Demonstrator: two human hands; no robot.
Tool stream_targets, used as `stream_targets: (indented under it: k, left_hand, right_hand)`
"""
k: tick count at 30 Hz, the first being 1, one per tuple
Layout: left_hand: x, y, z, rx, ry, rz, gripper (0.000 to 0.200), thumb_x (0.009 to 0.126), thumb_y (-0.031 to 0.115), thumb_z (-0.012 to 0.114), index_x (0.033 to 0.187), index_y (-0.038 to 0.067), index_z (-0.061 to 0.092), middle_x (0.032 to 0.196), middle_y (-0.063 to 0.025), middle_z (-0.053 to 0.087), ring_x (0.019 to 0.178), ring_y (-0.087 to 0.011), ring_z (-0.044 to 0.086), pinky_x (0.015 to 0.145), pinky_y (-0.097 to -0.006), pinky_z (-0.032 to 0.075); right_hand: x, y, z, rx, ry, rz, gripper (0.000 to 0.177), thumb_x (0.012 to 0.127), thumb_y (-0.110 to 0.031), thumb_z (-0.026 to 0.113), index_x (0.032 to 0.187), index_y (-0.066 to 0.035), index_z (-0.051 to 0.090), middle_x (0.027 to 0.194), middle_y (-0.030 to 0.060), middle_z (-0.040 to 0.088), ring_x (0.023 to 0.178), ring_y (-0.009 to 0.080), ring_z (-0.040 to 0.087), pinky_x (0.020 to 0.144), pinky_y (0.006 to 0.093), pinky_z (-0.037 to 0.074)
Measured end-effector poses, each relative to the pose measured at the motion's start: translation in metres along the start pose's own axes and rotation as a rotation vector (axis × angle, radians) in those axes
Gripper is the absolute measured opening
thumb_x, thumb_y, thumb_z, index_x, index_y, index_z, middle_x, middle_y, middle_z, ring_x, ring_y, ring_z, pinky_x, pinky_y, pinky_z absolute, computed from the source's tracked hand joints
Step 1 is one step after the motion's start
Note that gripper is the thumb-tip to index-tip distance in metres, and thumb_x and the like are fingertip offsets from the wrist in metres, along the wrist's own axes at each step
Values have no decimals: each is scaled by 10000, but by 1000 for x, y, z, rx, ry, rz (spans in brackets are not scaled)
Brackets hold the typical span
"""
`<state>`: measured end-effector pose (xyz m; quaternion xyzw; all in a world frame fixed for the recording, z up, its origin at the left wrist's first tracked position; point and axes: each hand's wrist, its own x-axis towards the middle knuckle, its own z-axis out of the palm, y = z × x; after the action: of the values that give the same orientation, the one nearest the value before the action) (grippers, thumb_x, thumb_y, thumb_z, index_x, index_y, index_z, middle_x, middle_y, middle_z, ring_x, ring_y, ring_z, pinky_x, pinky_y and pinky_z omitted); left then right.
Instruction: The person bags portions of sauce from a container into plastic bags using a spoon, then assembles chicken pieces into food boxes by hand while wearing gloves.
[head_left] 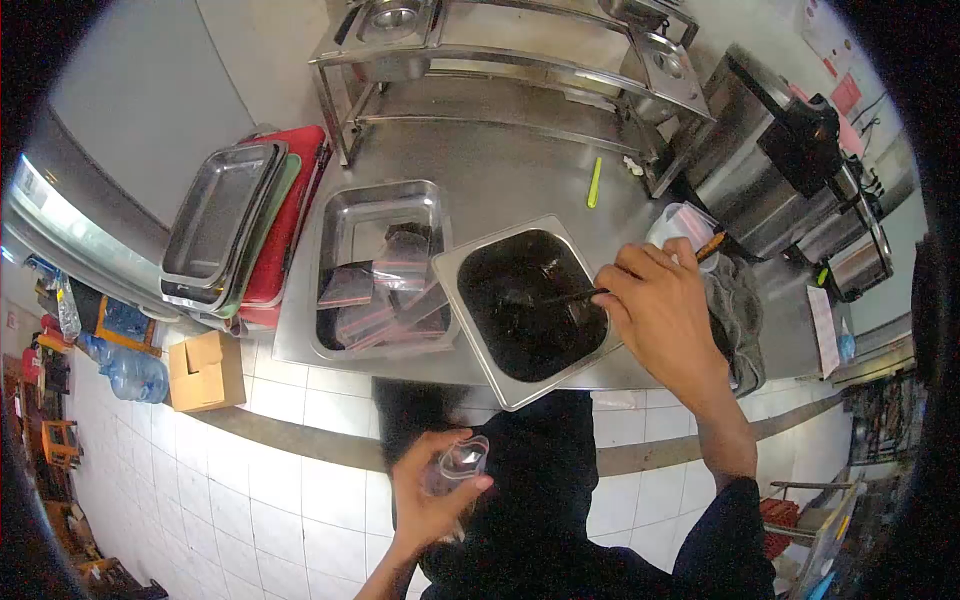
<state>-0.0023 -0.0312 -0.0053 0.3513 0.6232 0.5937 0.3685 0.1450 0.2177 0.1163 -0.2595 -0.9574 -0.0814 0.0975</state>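
Observation:
My left hand (430, 495) is closed around a small clear plastic bag (462, 462), its mouth held apart, in front of my dark clothing. My right hand (660, 310) grips a long, thin utensil (712, 246) with a brownish handle end. The utensil slants into a square steel pan (510, 385) of very dark, glossy sauce (525, 310), and its lower end is hard to make out there. The pan sits at the counter's front edge. To its left, a steel tray (332, 225) contains several clear zip bags (350, 285), some with dark contents.
Stacked trays (222, 215) and a red board (290, 215) lean on the left. A steel rack (500, 55) spans the back. At right are a large steel pot (735, 150), a plastic container (690, 222) and a dark cloth (735, 310). A yellow-green utensil (595, 183) lies behind the pan.

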Motion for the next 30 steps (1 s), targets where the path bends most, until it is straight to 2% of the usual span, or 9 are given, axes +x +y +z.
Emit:
stream_targets:
  k: [4,7,11,17,20,22,23,25,30]
  left_hand:
    - [5,9,2,-184,-61,-101,555,704,181,833,1184,26,601,1094,-110,651,1022,-184,603,916,-333,462]
    - [12,6,20,-347,-57,-58,541,740,207,816,1192,11,593,1115,-97,642,1033,-173,595,936,-324,449]
    - [15,15,34,-513,-104,-133,585,768,239,808,1244,4,563,1166,-83,614,1064,-166,580,961,-319,433]
    - [14,23,37,-597,-104,-197,629,754,263,819,1264,8,553,1182,-81,604,1073,-164,577,973,-311,421]
    - [16,23,33,-574,-109,-197,629,753,257,818,1266,7,554,1192,-83,603,1076,-163,576,973,-311,422]
    - [17,23,29,-556,-119,-176,622,754,247,814,1266,6,556,1201,-85,603,1080,-163,576,973,-311,424]
    - [17,23,28,-530,-106,-144,613,755,234,808,1265,4,556,1214,-91,601,1089,-166,574,975,-316,425]
    - [16,23,23,-505,-95,-106,605,757,221,801,1265,2,556,1227,-96,599,1097,-168,573,978,-322,427]
    - [27,24,-6,-254,40,-13,605,738,139,786,1281,5,555,1217,-105,606,1109,-186,568,973,-341,440]
  right_hand:
    - [-11,-1,19,-123,51,-1,173,759,-131,628,922,-82,659,887,83,573,875,246,589,808,402,393]
    - [-19,-10,36,-225,72,-42,232,777,-114,580,988,-58,656,904,84,574,886,234,588,775,394,419]
    - [-30,-33,40,-97,42,-64,336,749,-100,608,1071,-7,639,932,87,565,889,251,593,737,381,495]
    - [-31,-28,38,383,32,155,228,817,-96,634,1034,-35,667,840,106,583,743,292,633,642,384,516]
    - [-35,-12,45,571,143,195,154,834,-90,659,978,-44,687,788,112,612,677,255,638,608,345,500]
    - [-40,-8,47,805,182,376,127,817,-56,686,940,-27,688,755,74,638,641,142,610,552,276,449]
    - [-43,-5,49,804,185,375,127,817,-56,686,940,-27,688,755,74,638,641,142,610,552,276,449]
    - [-48,5,52,998,206,455,120,815,-43,701,933,-23,686,756,21,648,645,57,567,546,220,412]
    - [-57,19,45,1022,240,481,111,816,-42,704,919,-9,681,757,-9,648,652,20,531,544,185,370]
